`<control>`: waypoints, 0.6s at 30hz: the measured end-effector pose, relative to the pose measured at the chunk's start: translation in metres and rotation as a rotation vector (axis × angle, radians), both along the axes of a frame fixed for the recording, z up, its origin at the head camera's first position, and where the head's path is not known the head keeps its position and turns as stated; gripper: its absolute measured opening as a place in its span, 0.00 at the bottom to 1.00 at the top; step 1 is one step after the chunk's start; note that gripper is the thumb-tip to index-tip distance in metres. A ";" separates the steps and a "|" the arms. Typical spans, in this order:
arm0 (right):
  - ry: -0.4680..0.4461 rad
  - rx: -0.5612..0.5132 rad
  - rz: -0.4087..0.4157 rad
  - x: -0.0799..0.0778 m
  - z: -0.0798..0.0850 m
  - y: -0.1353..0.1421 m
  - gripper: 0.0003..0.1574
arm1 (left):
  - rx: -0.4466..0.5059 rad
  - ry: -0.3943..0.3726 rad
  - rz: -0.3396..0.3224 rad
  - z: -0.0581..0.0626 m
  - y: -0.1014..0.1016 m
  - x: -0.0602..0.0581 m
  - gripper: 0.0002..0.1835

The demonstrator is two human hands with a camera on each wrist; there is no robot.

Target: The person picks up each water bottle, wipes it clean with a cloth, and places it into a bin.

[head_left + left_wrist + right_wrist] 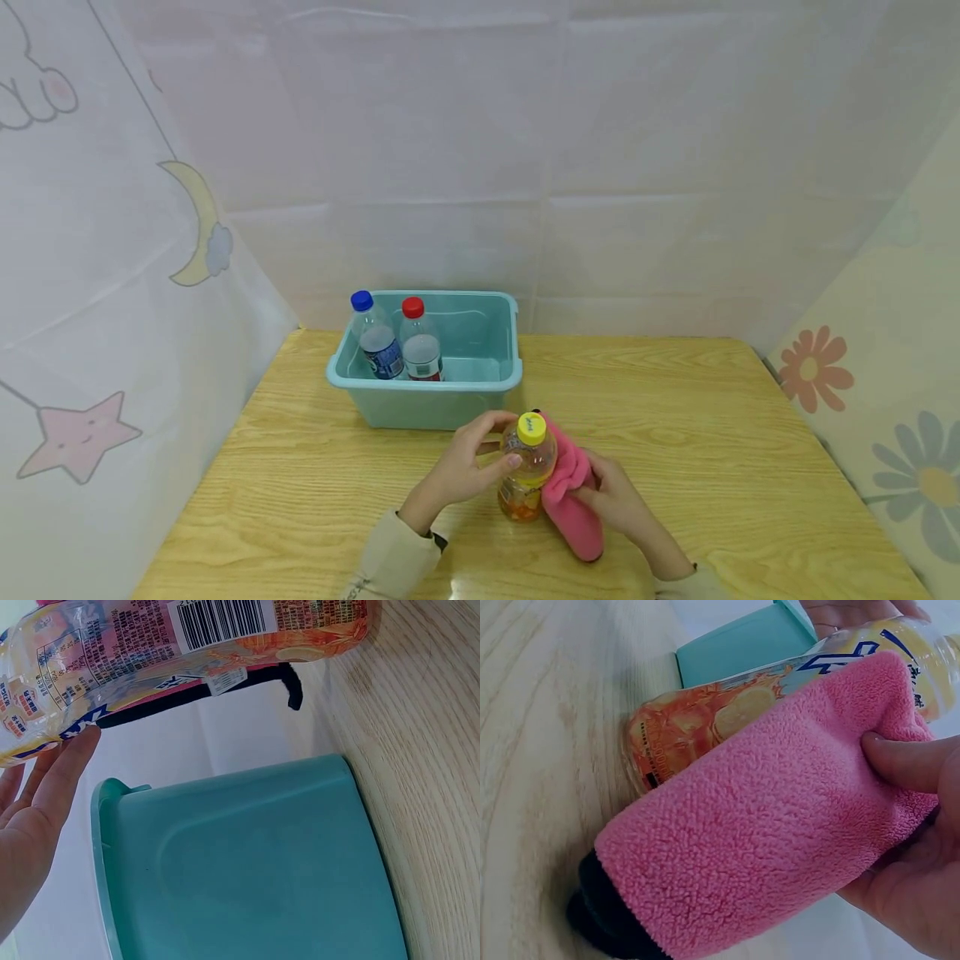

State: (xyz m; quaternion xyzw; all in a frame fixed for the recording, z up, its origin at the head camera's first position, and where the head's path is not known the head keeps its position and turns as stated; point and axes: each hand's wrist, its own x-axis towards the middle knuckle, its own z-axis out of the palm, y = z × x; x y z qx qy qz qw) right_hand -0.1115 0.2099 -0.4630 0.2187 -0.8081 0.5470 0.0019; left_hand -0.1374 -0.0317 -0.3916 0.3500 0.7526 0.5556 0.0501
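A clear plastic bottle with a yellow cap (532, 428) and an orange-and-yellow label (742, 712) stands on the table. My left hand (468, 467) holds its upper part from the left, thumb in front and fingers reaching behind. In the left wrist view, fingertips (79, 750) of that hand touch the bottle (187, 637) at its label. My right hand (611, 496) grips a folded pink cloth with black edging (573, 517) against the bottle's right side. Up close, the right thumb (907, 761) presses into the fluffy pink cloth (765, 825), which covers part of the label.
A teal plastic bin (427, 408) sits behind the left hand, near the back of the wooden table (300, 492). Inside it, toward the left, stand a blue-capped bottle (378, 342) and a red-capped bottle (420, 342). Printed cloth sheets (450, 167) hang around the table.
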 end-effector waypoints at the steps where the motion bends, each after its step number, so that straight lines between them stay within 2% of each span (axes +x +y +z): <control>1: -0.003 0.002 0.001 0.000 -0.001 0.000 0.25 | 0.000 0.002 0.001 0.000 0.000 0.000 0.21; 8: -0.003 0.033 -0.028 0.002 0.000 0.000 0.26 | 0.015 0.002 -0.005 -0.003 0.000 -0.001 0.21; 18: 0.054 0.068 -0.016 0.006 0.002 0.004 0.25 | 0.035 0.036 -0.031 -0.003 -0.003 -0.005 0.21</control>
